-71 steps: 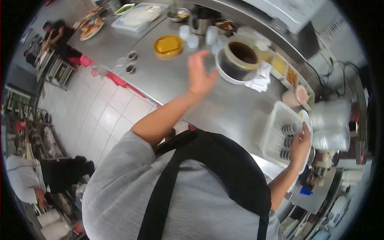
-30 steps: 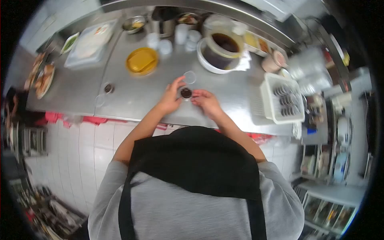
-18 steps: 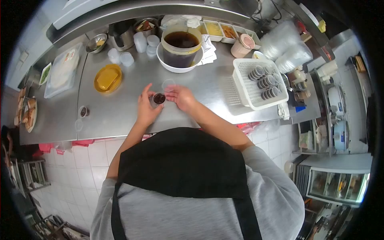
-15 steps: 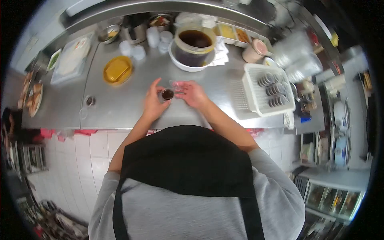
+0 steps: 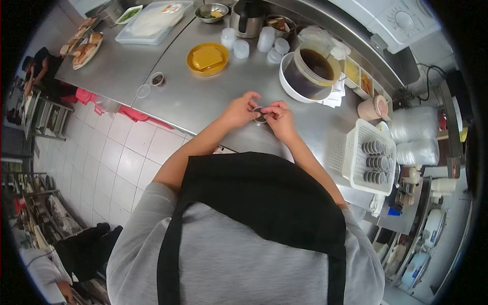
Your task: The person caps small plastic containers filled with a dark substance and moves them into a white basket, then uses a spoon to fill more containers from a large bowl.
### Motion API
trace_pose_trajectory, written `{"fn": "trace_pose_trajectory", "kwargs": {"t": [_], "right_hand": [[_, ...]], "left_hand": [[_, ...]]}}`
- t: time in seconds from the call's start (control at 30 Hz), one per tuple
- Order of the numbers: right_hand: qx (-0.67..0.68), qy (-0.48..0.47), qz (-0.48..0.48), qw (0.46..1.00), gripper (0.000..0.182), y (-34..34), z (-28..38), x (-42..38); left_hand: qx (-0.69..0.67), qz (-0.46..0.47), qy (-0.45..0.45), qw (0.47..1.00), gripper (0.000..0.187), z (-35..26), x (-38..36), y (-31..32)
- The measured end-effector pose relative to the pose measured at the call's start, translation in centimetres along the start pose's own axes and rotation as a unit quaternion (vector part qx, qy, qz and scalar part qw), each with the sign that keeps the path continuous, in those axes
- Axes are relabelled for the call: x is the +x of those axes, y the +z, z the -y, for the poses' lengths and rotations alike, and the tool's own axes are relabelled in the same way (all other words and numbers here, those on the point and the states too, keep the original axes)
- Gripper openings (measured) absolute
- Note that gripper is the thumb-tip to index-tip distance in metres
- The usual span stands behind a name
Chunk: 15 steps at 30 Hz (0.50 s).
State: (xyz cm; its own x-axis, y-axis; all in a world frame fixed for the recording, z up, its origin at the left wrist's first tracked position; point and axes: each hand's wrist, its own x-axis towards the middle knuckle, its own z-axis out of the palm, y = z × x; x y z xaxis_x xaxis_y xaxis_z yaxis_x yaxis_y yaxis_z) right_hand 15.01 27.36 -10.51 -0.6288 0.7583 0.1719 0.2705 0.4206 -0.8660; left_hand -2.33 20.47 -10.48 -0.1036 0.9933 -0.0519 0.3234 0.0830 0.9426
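Note:
A small cup of dark sauce stands on the steel counter between my hands. My left hand grips its left side with thumb and fingers. At its right rim, the fingertips of my right hand are pressed together over the top; a clear lid seems to be under them, though it is hard to make out. Beyond my hands, a large tub of dark liquid sits in a white bowl. Further left on the counter are another small filled cup and a clear round lid.
A white basket at the right holds rows of small lidded cups. Stacked clear cups, a yellow dish and a lidded container stand further back. Other people are at the far left and lower left.
The view has turned, so the counter now runs diagonally. My right hand has moved in to the cup, and its fingers have closed at the rim.

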Motion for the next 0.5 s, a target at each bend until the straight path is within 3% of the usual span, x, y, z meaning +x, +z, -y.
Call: {"fn": "trace_pose_trajectory", "kwargs": {"t": [0.07, 0.17, 0.23, 0.33, 0.43, 0.5], "right_hand": [[-0.040, 0.006, 0.018, 0.999, 0.018, -0.4, -0.2, 0.8], [0.111, 0.213, 0.077, 0.968, 0.028, -0.9, 0.2, 2.4], [0.082, 0.234, 0.129, 0.960, 0.033, -1.5, 1.2, 3.4], [0.050, 0.259, 0.190, 0.946, 0.038, -1.5, 1.3, 4.9], [0.009, 0.260, 0.207, 0.943, 0.040, -1.3, 1.3, 5.6], [-0.028, 0.248, 0.209, 0.946, 0.041, -1.4, 1.2, 5.6]], "left_hand": [[0.080, 0.012, -0.032, 0.996, 0.061, -0.5, 0.9, -0.2], [0.197, 0.048, -0.066, 0.977, 0.059, -2.1, 1.9, -0.5], [0.281, 0.071, -0.071, 0.954, 0.061, -2.2, 3.0, -0.6], [0.275, 0.091, -0.123, 0.949, 0.064, -3.7, 3.4, -0.4], [0.279, 0.055, -0.087, 0.955, 0.065, -3.1, 3.0, -0.2], [0.207, 0.042, -0.082, 0.974, 0.058, -3.1, 2.2, -0.9]]}}
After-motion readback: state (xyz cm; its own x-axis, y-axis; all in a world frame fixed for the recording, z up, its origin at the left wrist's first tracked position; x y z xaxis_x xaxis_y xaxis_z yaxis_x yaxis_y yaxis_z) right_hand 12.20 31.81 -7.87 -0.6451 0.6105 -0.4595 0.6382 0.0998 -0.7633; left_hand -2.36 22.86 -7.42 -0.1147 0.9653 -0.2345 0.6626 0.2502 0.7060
